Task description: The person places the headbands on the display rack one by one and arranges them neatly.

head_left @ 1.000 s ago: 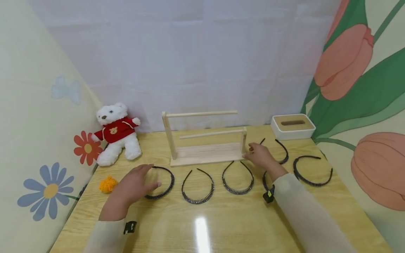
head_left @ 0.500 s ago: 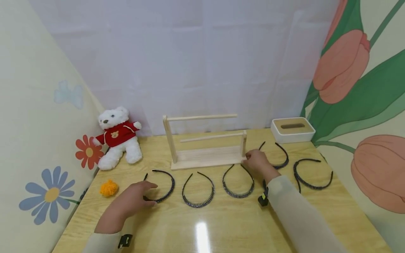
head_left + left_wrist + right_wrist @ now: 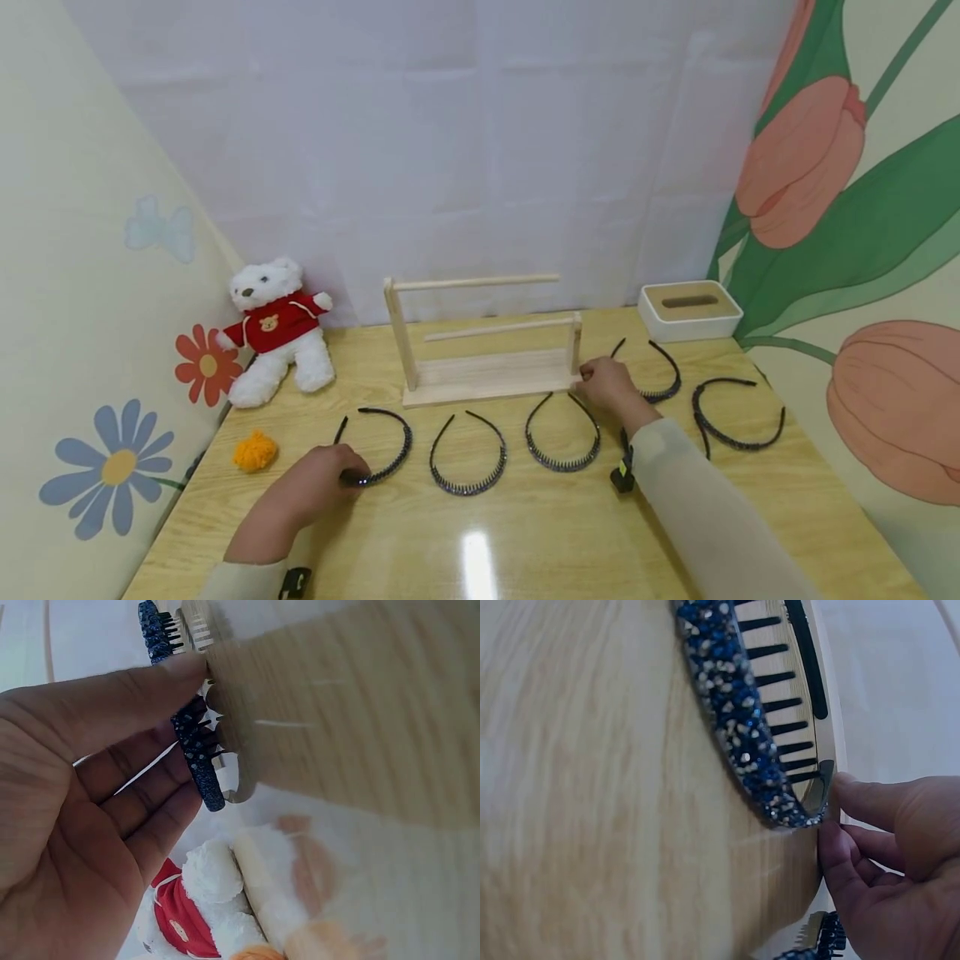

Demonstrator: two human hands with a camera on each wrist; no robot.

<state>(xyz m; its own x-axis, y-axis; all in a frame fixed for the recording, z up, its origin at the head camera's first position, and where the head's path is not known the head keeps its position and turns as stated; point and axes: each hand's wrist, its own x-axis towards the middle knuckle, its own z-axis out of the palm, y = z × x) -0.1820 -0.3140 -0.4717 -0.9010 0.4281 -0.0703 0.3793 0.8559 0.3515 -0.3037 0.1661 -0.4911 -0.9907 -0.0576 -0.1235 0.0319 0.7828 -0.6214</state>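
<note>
At the left of the row on the table, my left hand [image 3: 315, 487] pinches a dark glittery toothed headband [image 3: 405, 450] by its curved band. In the left wrist view the thumb lies on one side of this headband [image 3: 200, 765], the fingers on the other. My right hand [image 3: 609, 390] grips the right end of the base of a wooden rack [image 3: 487, 377] with thumb and curled fingers. The rack has two posts, each with a horizontal rod. Two more headbands, one left [image 3: 468, 488] and one right [image 3: 562, 463], lie in front of it.
Further headbands lie at right: one behind my right hand [image 3: 660, 395], one near the table edge [image 3: 738, 442], one partly hidden by my forearm. A white tissue box [image 3: 690, 312] stands back right. A white teddy bear [image 3: 277, 333] and an orange yarn ball [image 3: 255, 451] are at left.
My left hand has come down and closed on the leftmost headband. My right hand's fingers have curled in at the rack's right end. The rack shows no clear movement.
</note>
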